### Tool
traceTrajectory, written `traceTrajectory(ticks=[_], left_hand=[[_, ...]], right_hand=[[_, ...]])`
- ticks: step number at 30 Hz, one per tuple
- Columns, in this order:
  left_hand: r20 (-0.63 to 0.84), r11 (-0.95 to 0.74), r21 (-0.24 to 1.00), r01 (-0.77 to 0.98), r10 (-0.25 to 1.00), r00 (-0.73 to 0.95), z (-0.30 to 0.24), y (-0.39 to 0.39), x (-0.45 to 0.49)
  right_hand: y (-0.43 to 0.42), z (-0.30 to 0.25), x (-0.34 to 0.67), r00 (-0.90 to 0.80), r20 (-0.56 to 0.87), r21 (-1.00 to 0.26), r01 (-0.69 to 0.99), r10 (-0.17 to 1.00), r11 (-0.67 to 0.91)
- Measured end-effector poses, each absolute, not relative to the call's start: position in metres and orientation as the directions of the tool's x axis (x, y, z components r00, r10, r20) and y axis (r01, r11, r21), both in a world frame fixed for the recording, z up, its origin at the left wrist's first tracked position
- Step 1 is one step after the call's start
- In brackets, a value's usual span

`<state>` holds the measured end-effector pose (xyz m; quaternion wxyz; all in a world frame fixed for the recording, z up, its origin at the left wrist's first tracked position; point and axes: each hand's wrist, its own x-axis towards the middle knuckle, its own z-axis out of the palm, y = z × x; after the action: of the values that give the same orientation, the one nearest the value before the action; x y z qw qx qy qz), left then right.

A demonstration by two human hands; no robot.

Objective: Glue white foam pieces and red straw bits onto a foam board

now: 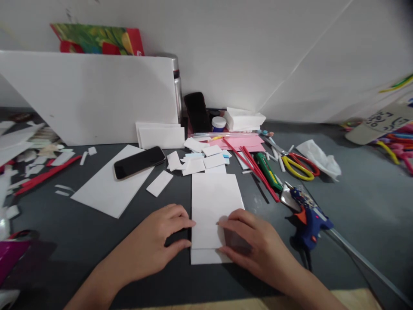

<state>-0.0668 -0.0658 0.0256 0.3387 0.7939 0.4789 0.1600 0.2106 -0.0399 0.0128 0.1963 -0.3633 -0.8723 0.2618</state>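
A white foam-board sheet (214, 202) lies on the dark table in front of me, stacked on a second white piece whose edge shows below it. My left hand (158, 241) rests at the sheet's left edge, its curled fingers and thumb pinching that edge. My right hand (251, 245) lies on the sheet's lower right part, fingers bent and pressing down on it.
A black phone (139, 162) lies on a larger white sheet (109, 189). Small white offcuts (200, 159) sit behind. A blue glue gun (308, 215), green cutter (269, 172), red sticks (254, 170) and yellow-red scissors (298, 165) lie right. A big white board (90, 97) leans on the wall.
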Motion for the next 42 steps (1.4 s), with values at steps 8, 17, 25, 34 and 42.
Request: traceTrajectory(ticks=[8, 17, 25, 34, 42], left_hand=[[-0.062, -0.330, 0.677, 0.658, 0.865, 0.497, 0.0253, -0.0661, -0.0654], [-0.039, -0.345, 0.672, 0.655, 0.867, 0.497, 0.0259, -0.0666, -0.0647], [-0.050, -0.349, 0.664, 0.662, 0.862, 0.504, 0.0268, -0.0675, -0.0650], [-0.089, -0.323, 0.664, 0.675, 0.861, 0.500, 0.0303, -0.0667, -0.0659], [-0.106, -0.314, 0.666, 0.676, 0.858, 0.503, 0.0290, -0.0675, -0.0652]], right_hand=[[-0.0405, 0.0139, 0.2110, -0.659, 0.137, -0.607, 0.534, 0.739, 0.588], [-0.0399, 0.0153, 0.2110, -0.662, 0.124, -0.621, 0.529, 0.739, 0.578], [-0.0392, 0.0158, 0.2100, -0.667, 0.108, -0.632, 0.526, 0.737, 0.569], [-0.0409, 0.0136, 0.2109, -0.668, 0.101, -0.591, 0.556, 0.738, 0.584], [-0.0412, 0.0196, 0.2126, -0.670, 0.082, -0.597, 0.560, 0.738, 0.575]])
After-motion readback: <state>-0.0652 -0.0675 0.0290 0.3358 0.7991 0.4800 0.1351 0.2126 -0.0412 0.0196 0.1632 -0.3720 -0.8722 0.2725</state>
